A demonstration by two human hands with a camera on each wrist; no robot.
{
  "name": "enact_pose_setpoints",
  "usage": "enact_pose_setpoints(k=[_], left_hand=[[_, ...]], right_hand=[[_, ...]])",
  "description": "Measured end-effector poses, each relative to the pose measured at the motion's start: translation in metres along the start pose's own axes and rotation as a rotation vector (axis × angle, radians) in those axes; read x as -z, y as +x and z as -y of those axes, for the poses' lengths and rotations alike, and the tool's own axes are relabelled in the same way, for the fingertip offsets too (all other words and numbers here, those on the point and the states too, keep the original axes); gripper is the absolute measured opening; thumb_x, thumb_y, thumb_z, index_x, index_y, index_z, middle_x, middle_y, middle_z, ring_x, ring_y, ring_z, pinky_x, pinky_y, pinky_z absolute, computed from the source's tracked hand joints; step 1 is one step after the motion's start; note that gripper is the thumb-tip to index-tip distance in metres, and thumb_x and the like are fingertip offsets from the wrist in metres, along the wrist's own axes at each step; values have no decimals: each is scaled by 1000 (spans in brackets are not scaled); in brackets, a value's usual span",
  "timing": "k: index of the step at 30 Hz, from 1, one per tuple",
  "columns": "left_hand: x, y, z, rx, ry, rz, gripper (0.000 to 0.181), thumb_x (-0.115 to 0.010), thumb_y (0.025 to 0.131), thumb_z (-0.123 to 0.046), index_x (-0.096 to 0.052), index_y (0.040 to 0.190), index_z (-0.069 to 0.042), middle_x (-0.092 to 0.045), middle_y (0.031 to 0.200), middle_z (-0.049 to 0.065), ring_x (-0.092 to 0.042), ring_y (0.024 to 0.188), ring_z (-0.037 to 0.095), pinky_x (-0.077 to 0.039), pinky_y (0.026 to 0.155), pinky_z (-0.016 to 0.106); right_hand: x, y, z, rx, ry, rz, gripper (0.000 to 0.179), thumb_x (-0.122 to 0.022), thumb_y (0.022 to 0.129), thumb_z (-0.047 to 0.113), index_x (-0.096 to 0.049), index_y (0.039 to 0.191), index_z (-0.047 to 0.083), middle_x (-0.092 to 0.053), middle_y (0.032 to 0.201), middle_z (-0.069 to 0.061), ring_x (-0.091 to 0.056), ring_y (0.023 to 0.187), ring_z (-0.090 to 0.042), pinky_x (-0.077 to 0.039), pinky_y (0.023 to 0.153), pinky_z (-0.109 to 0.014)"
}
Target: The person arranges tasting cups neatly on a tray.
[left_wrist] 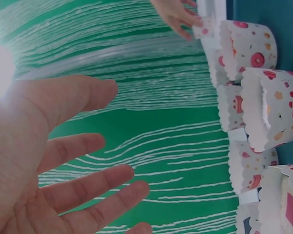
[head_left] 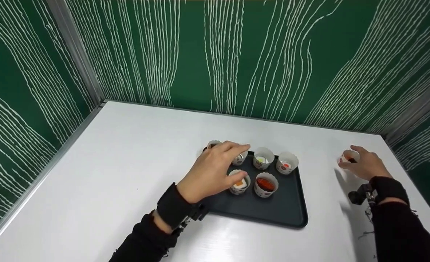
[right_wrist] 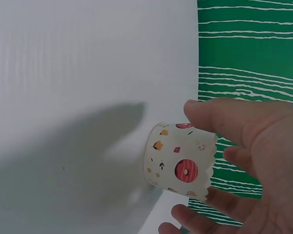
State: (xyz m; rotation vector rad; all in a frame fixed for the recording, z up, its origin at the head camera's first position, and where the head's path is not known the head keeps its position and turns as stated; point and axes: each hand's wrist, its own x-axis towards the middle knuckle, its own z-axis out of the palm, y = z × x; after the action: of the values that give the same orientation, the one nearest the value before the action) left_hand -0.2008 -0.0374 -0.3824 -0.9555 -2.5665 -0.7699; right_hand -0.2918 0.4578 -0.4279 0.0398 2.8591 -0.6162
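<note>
My left hand (head_left: 215,167) hovers over the left part of a dark tray (head_left: 284,214), fingers spread and holding nothing. Below it stand patterned paper cups: one with a white and orange piece (head_left: 239,183), another with a glossy red piece (head_left: 265,186). The left wrist view shows this hand (left_wrist: 63,161) apart from the cups. Away to the right, my right hand (head_left: 369,163) is around a single paper cup (head_left: 343,159) with orange and dark contents, standing on the table. In the right wrist view, thumb and loose fingers flank this cup (right_wrist: 178,161); firm contact is unclear.
Along the tray's far side are more cups, including one with a yellow-green bit (head_left: 263,158) and one with a red bit (head_left: 287,163); my left hand partly covers others. The white table (head_left: 127,163) meets green walls (head_left: 189,72) with white lines.
</note>
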Motion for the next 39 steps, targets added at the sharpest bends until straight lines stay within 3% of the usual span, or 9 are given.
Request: enact_pose_setpoints(k=[7,10,15,24,30,35,39], left_hand=[[0,0,0,-2,-1,-5,66,-81,97,-31,-57,155,-15,-71,136,8,-69,125,27,-58,103,50],[0,0,0,0,1,-4,66,-81,96,-32,-57,155,-16,-70,136,8,-69,125,27,-58,103,50],[0,0,0,11,2,10,65,-81,97,-32,-57,155,-16,-70,137,8,-69,124,27,-58,102,49],[1,0,0,13,0,12,64,-81,96,-33,-58,154,-16,-70,135,8,-69,123,27,-58,102,48],[2,-1,1,17,5,7,64,-81,96,-34,-59,153,-16,-71,134,8,-70,123,27,-58,102,49],[0,-1,1,17,-5,8,63,-81,96,-32,-59,153,-16,-70,134,8,-70,122,27,-58,101,49],[-1,-1,1,17,-11,9,62,-81,96,-30,-60,152,-17,-71,132,8,-70,120,27,-59,99,48]], right_hand=[[-3,-2,-2,-6,21,-33,85,-57,108,46,-24,160,-13,-36,149,-54,-44,129,-68,-48,98,-72],[-5,-2,-3,-3,36,-48,80,-60,107,44,-30,154,-13,-47,144,-49,-54,120,-60,-54,86,-55],[-6,-1,-7,7,49,-67,73,-66,104,39,-36,147,-12,-58,137,-43,-63,108,-50,-50,74,-33],[-14,-2,-9,9,81,-123,69,-68,103,37,-39,145,-10,-60,135,-43,-64,103,-45,-48,71,-31],[-16,-5,-2,-21,104,-119,74,-67,102,42,-37,148,-8,-55,141,-44,-61,110,-49,-49,76,-35],[-17,-10,7,6,100,-140,76,-65,104,45,-35,150,-8,-55,143,-43,-61,114,-52,-51,77,-38],[-20,-16,15,32,117,-158,77,-64,106,45,-34,151,-9,-59,140,-41,-71,96,-35,-50,71,-31]])
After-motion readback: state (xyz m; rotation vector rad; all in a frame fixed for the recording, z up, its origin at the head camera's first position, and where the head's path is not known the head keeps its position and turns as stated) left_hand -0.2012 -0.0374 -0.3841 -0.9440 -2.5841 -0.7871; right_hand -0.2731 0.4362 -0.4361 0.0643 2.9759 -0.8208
